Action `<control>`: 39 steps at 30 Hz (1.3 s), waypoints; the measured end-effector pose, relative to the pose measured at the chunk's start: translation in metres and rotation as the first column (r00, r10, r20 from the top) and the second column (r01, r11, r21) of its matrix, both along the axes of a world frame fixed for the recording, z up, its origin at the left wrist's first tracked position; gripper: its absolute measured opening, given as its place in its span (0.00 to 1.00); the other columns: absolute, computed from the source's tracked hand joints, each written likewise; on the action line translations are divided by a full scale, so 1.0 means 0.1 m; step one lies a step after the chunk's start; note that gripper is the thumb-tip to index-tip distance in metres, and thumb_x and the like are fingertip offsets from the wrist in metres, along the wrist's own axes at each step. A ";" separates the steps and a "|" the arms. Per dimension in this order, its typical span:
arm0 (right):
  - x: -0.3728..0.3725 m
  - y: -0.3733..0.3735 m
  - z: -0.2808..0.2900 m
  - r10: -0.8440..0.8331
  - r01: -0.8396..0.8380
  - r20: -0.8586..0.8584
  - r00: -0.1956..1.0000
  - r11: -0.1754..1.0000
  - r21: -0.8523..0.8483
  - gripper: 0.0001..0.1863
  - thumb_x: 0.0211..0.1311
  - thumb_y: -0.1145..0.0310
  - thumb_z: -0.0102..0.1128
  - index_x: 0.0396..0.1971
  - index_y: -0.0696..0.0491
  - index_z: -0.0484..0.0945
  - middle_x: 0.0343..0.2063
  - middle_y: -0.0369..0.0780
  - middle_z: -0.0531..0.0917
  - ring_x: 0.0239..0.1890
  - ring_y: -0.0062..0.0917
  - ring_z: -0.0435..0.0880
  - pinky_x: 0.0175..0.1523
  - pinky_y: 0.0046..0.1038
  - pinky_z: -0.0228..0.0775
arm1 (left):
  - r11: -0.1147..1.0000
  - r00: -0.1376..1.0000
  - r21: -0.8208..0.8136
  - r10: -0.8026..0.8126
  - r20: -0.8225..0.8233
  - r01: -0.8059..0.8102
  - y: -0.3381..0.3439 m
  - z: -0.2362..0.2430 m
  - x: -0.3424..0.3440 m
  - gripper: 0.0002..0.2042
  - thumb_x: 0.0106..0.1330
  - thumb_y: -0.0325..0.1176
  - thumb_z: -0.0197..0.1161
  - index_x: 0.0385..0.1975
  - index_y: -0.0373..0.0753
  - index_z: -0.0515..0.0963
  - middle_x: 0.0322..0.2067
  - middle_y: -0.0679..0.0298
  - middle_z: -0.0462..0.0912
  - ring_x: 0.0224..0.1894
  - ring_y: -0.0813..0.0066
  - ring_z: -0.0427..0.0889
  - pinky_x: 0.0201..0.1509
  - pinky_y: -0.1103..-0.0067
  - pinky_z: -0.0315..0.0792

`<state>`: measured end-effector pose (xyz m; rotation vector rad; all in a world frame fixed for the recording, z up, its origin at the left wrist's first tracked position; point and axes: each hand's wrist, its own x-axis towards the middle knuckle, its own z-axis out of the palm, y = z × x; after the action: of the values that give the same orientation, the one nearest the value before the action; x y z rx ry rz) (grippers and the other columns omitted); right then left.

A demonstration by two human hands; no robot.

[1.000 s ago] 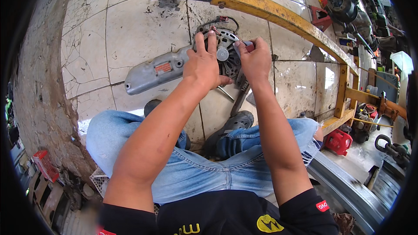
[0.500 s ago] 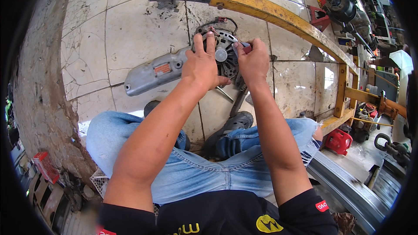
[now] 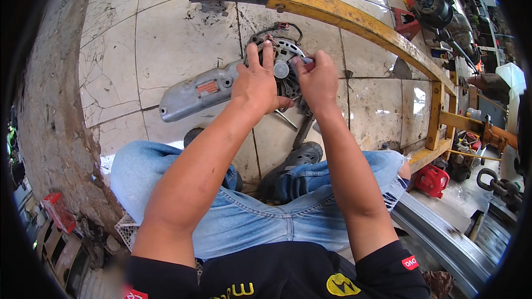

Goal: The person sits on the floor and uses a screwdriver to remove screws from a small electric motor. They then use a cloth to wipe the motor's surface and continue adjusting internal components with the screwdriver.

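Bright light leaves white glare on the glossy floor tiles (image 3: 372, 102) at right; the yellow steel beam (image 3: 343, 16) bows with fisheye distortion, black vignetting closes the corners, and a lower-left patch blurs.

Left arm (image 3: 191, 180): enters at the lower left of the frame and runs diagonally to the upper centre. Left wrist (image 3: 249, 106): nearly in line with the arm. Left hand (image 3: 255, 84): above the frame centre, back toward the camera; two fingers (image 3: 252, 56) point to the top of the frame, a narrow gap between them; thumb (image 3: 285, 102) spread to the right.

Right arm (image 3: 357, 177): enters at the lower right and rises, leaning left, to the upper centre. Right wrist (image 3: 327, 111): almost straight. Right hand (image 3: 319, 84): near the left hand, not touching it; curled fingers (image 3: 323, 62) and right thumb (image 3: 297, 66) set in a pinch.
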<state>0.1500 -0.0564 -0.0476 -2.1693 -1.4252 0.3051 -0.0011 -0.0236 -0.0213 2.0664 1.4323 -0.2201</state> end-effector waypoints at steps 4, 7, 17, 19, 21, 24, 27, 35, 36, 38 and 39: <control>-0.02 0.05 0.09 -0.107 0.106 -0.008 0.994 0.994 -0.033 0.18 0.56 0.57 0.73 0.30 0.57 0.78 0.28 0.45 0.81 0.30 0.39 0.81 0.38 0.38 0.72 | 1.000 1.000 0.009 0.001 0.002 -0.001 0.00 -0.01 -0.01 0.71 0.37 0.63 0.80 0.75 0.37 0.37 0.71 0.38 0.42 0.58 0.34 0.72 0.60 0.60 0.74; -0.01 0.01 0.01 0.010 -0.010 0.000 1.000 1.000 0.007 0.18 0.56 0.57 0.73 0.30 0.56 0.77 0.28 0.44 0.81 0.31 0.38 0.81 0.38 0.38 0.72 | 1.000 1.000 -0.008 0.001 0.002 -0.001 0.01 0.01 0.00 0.71 0.37 0.63 0.80 0.75 0.38 0.37 0.71 0.38 0.43 0.58 0.34 0.71 0.60 0.60 0.74; -0.06 0.01 0.09 -0.040 0.040 0.064 0.997 0.999 -0.010 0.18 0.57 0.57 0.72 0.29 0.56 0.77 0.28 0.43 0.80 0.32 0.40 0.81 0.39 0.39 0.72 | 1.000 1.000 0.000 0.008 0.003 -0.008 0.00 0.00 -0.02 0.71 0.37 0.64 0.79 0.75 0.38 0.37 0.72 0.38 0.43 0.60 0.34 0.70 0.61 0.60 0.73; -0.05 0.01 0.08 -0.065 0.066 0.035 0.997 0.997 -0.031 0.18 0.57 0.57 0.72 0.30 0.56 0.77 0.29 0.43 0.81 0.33 0.40 0.81 0.39 0.39 0.72 | 1.000 1.000 -0.012 0.006 -0.004 -0.006 0.00 0.02 0.00 0.71 0.36 0.64 0.80 0.75 0.38 0.36 0.72 0.38 0.43 0.60 0.34 0.70 0.62 0.60 0.73; -0.05 0.00 0.07 -0.051 0.052 0.031 0.998 0.997 -0.052 0.18 0.57 0.57 0.73 0.30 0.56 0.77 0.29 0.43 0.81 0.33 0.39 0.81 0.39 0.39 0.72 | 1.000 1.000 -0.015 0.006 -0.005 -0.007 0.00 0.01 0.00 0.72 0.36 0.64 0.80 0.75 0.38 0.36 0.72 0.38 0.43 0.60 0.34 0.70 0.62 0.61 0.73; -0.06 0.03 0.11 -0.040 0.043 0.046 0.998 0.997 -0.067 0.18 0.57 0.57 0.73 0.30 0.56 0.77 0.30 0.43 0.82 0.33 0.39 0.82 0.40 0.39 0.72 | 1.000 1.000 -0.010 0.011 0.003 -0.011 0.00 0.00 -0.01 0.72 0.36 0.64 0.80 0.75 0.38 0.36 0.72 0.38 0.43 0.60 0.35 0.70 0.62 0.61 0.73; -0.06 0.06 0.12 -0.083 0.085 0.025 0.996 0.995 -0.055 0.19 0.56 0.56 0.73 0.30 0.56 0.77 0.30 0.44 0.81 0.34 0.41 0.82 0.40 0.39 0.72 | 1.000 1.000 -0.015 0.009 0.002 -0.008 0.00 0.01 -0.01 0.72 0.37 0.63 0.80 0.75 0.38 0.36 0.72 0.38 0.43 0.60 0.35 0.70 0.62 0.61 0.73; -0.04 0.04 0.17 0.057 -0.059 -0.017 0.998 0.992 -0.114 0.16 0.58 0.57 0.70 0.33 0.53 0.76 0.33 0.41 0.80 0.38 0.41 0.82 0.41 0.42 0.73 | 0.998 0.998 -0.020 0.066 0.001 -0.066 -0.02 0.05 0.02 0.68 0.39 0.56 0.82 0.76 0.43 0.39 0.73 0.50 0.44 0.62 0.43 0.68 0.59 0.64 0.78; -0.03 0.04 0.14 0.034 -0.032 0.025 0.999 0.996 -0.084 0.16 0.58 0.57 0.71 0.32 0.54 0.77 0.32 0.42 0.80 0.37 0.41 0.82 0.41 0.41 0.73 | 0.998 0.998 -0.026 0.062 -0.011 -0.062 -0.02 0.05 0.02 0.68 0.39 0.56 0.82 0.76 0.43 0.38 0.73 0.50 0.44 0.62 0.43 0.68 0.58 0.64 0.78; -0.01 0.06 0.11 -0.017 0.019 0.110 0.994 1.000 -0.014 0.17 0.58 0.56 0.72 0.31 0.54 0.77 0.29 0.43 0.80 0.34 0.41 0.81 0.40 0.40 0.72 | 0.998 0.998 -0.032 0.052 -0.031 -0.053 0.00 0.08 0.01 0.68 0.39 0.56 0.82 0.76 0.43 0.38 0.73 0.51 0.44 0.62 0.43 0.68 0.58 0.65 0.78; 0.03 0.08 0.12 -0.095 0.097 0.049 0.994 0.995 -0.034 0.18 0.57 0.56 0.72 0.31 0.54 0.77 0.29 0.43 0.80 0.34 0.41 0.81 0.40 0.40 0.72 | 0.998 0.998 -0.027 0.053 -0.024 -0.053 0.00 0.08 0.02 0.68 0.39 0.56 0.82 0.76 0.43 0.38 0.73 0.51 0.44 0.62 0.44 0.68 0.58 0.65 0.78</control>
<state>0.1534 -0.0482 -0.0354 -2.2803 -1.3445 0.2486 0.0013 -0.0238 -0.0136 2.0068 1.4877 -0.2416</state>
